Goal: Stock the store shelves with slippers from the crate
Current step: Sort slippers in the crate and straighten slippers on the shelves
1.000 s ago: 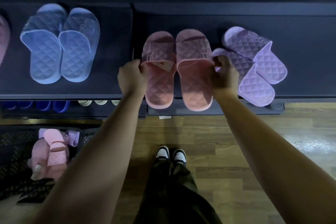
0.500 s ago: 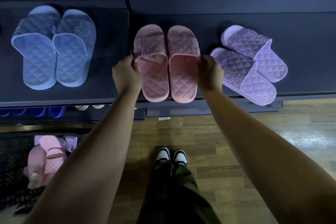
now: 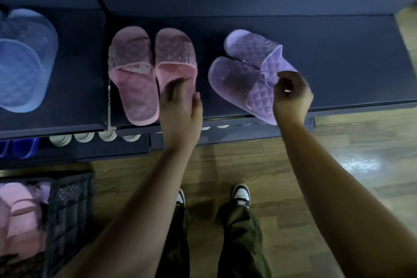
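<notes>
Blue is showing at the far left, where a pair of pale blue quilted slide slippers (image 3: 24,61) is sitting on the dark flat store shelf (image 3: 338,56), toes toward the back. Below it, a lower shelf (image 3: 135,149) is carrying dark blue slippers (image 3: 22,146) and a row of white-soled shoes (image 3: 90,136). At the lower left, a black lattice-walled plastic crate (image 3: 67,205) is standing on the floor, holding a heap of pink crate slippers (image 3: 20,214).

Further right on the top shelf, a pair of pink quilted slide slippers (image 3: 135,79) is lying side by side and touching, heels reaching the front edge, with a printed tag across the left one. The left hand (image 3: 180,108) is resting over the heel half of the right pink slipper, fingers straight and spread, gripping nothing.

Just beside, a pair of lilac quilted slide slippers (image 3: 243,74) is lying askew, angled to the left, the nearer one's heel overhanging the shelf edge. The right hand (image 3: 291,95) is sitting at the heel of the farther lilac slipper with its fingers curled. Whether it is pinching the slipper or only touching it cannot be told.

Beneath, the wooden plank floor (image 3: 338,165) is showing the person's black-and-white sneakers (image 3: 241,194) and dark trousers.
</notes>
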Demonstrator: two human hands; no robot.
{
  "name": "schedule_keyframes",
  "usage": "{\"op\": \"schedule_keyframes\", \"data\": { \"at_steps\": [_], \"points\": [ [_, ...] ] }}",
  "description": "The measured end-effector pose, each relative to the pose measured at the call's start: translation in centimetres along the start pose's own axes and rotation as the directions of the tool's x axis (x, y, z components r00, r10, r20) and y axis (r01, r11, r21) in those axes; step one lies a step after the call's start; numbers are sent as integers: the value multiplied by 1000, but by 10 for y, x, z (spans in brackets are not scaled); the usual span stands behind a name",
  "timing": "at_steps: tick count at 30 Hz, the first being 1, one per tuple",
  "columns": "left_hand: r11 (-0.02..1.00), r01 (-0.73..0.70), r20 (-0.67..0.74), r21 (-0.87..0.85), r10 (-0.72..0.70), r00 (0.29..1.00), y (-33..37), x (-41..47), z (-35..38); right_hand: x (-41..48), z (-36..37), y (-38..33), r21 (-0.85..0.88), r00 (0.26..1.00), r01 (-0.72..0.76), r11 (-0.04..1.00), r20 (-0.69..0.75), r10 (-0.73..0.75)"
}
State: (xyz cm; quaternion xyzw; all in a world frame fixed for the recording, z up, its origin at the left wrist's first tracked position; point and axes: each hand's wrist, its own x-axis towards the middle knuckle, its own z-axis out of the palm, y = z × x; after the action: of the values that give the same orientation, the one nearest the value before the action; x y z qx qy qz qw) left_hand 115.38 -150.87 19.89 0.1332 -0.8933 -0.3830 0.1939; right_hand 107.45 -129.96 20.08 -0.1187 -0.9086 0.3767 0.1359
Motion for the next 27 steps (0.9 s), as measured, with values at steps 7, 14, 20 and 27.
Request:
{"op": "schedule_keyframes", "data": {
  "at_steps": [7,14,20,27],
  "points": [
    [936,349,135,-43,-341,930,65,-33,80,58,-24,63,-197,948,118,973,313,-51],
    [744,655,99,-135,-647,756,69,-27,132,90,-22,79,-140,870,191,971,482,-102],
    [884,440,-112,160,-427,897,57,-2,114,86,-19,85,-129,860,45,991,510,27],
    [891,394,-127,228,-374,919,44,20,113,75,-20,90,-156,818,-56,986,559,134]
  ]
}}
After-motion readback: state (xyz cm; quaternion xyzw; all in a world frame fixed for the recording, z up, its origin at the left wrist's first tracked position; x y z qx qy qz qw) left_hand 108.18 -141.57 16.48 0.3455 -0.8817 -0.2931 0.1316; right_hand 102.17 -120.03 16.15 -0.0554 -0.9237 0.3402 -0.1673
